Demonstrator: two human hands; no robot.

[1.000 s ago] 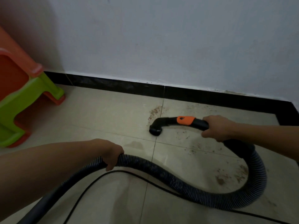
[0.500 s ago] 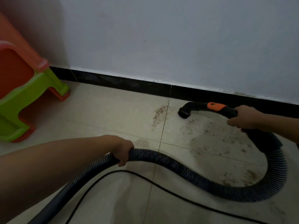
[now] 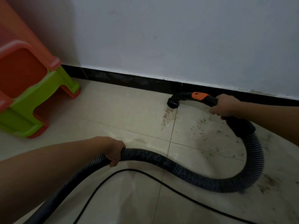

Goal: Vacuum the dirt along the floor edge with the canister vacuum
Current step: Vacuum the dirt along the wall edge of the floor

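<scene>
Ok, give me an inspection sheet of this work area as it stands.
Surface: pale tiled floor, brown dirt patch by a grout line, more specks to its right.
Job's things: vacuum nozzle low at the floor beside the black skirting, at the patch's far end; ribbed hose loops behind; canister not in view.
Clutter: nothing seen.
Hands: right hand grips the handle; left hand grips the hose.
Cables: black cord lies across the floor nearer than the hose.
Surroundings: white wall; orange and green plastic stools at left.
</scene>
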